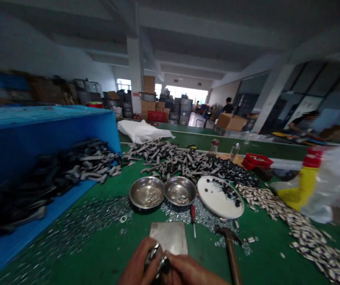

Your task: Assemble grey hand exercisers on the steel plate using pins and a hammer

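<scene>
My left hand (137,263) and my right hand (183,271) meet at the bottom edge of the view, both closed on a small chrome metal part (157,258) with dark pieces; my fingers partly hide it. Just beyond my hands lies a square steel plate (168,237) on the green workbench (160,263). A wooden-handled hammer (231,253) lies to the right of my right hand, and a red-handled screwdriver (192,217) lies further ahead. Two steel bowls (146,194) and a white plate (220,198) holding dark small parts sit beyond the steel plate.
Scattered washers, heaps of metal parts and a large blue bin (45,134) cover much of the bench. On the right are a yellow bottle (304,186) in clear plastic and a red tray (257,161). Two people stand among boxes and crates farther back.
</scene>
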{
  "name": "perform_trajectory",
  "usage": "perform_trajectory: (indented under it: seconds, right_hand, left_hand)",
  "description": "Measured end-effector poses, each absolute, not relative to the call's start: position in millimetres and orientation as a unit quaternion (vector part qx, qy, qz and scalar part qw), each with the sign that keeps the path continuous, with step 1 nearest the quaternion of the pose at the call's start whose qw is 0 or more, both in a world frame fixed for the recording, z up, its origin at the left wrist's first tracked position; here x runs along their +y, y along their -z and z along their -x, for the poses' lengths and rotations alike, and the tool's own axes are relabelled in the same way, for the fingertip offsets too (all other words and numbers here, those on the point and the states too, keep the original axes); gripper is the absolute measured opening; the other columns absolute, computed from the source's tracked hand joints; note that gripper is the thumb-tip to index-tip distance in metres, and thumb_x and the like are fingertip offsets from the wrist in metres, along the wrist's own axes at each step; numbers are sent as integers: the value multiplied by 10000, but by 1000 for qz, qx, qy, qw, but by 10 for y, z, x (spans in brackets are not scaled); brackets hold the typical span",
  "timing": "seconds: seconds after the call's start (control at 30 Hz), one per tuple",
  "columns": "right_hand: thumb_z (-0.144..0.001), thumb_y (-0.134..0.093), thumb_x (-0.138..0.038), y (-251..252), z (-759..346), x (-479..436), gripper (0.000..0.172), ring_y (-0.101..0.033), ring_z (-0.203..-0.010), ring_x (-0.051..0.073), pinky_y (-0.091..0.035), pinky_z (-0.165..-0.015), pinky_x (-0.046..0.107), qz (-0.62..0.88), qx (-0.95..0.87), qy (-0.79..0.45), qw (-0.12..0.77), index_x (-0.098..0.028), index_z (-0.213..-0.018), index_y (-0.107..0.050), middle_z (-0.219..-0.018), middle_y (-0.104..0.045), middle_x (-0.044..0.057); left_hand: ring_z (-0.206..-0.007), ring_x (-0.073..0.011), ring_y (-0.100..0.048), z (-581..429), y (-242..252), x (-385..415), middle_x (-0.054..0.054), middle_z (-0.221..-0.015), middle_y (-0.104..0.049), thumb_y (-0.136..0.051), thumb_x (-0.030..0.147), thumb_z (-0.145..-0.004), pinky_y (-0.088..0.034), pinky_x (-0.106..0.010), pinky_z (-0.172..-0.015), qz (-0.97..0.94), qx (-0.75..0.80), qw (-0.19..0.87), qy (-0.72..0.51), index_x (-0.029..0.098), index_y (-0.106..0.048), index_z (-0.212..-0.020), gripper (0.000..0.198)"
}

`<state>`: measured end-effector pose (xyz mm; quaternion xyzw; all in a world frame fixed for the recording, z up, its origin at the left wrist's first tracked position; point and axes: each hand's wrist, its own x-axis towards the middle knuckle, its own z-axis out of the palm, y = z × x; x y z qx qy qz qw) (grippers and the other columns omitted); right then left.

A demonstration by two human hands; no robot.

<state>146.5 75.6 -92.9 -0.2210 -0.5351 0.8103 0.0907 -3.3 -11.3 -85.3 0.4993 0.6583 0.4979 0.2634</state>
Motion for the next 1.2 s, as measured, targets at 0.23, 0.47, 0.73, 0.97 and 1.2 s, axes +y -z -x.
perform_trajectory:
  seconds: [0.23, 0.47, 0.73, 0.97, 1.2]
  right_hand:
    - [-879, -559, -628, 902, -1599, 768, 451, -638, -716, 207, -465, -638, 313, 293, -857, -408, 117, -206, -1037, -570, -871, -684, 72]
    - [-965, -25, -667, 993, -1494, 512, 666, -387, -311, 111, -342, -344, 241, 229, -603, -760, -83, -213, -860, -501, -532, -522, -35]
    - [-985, -482, -425, 1047, -1556, 643, 215, -610, -753, 206, -483, -695, 328, 237, -891, -362, 133, -222, -938, -534, -858, -637, 57]
    - [-972, -496, -466, 1095, -1513, 616, 267, -601, -784, 201, -503, -712, 333, 223, -831, -467, 202, -210, -952, -571, -878, -628, 65]
    - [-934, -147, -742, 1054, -1444, 534, 632, -259, -319, 89, -297, -336, 224, 246, -542, -801, -64, -236, -718, -458, -465, -364, -87]
  left_hand:
    - [-791, -167, -549, 125, 970, -190, -41, -851, -607, -429, 443, -980, -452, -288, -748, -460, 650, 323, -511, 170, -543, -919, 302]
    - [-795, -159, -529, 161, 947, -282, -40, -876, -600, -474, 374, -961, -428, -289, -749, -511, 649, 305, -474, 168, -529, -925, 216]
    - [-765, -138, -551, 133, 1095, -266, -14, -824, -586, -485, 397, -962, -445, -253, -711, -431, 639, 354, -530, 169, -516, -896, 239]
    - [-738, -127, -533, 38, 991, -232, -3, -808, -572, -535, 346, -934, -439, -245, -711, -436, 641, 319, -545, 184, -513, -882, 172]
    - [-745, -138, -500, 94, 1061, -257, 6, -777, -547, -495, 411, -954, -399, -250, -712, -500, 667, 271, -482, 181, -532, -836, 261]
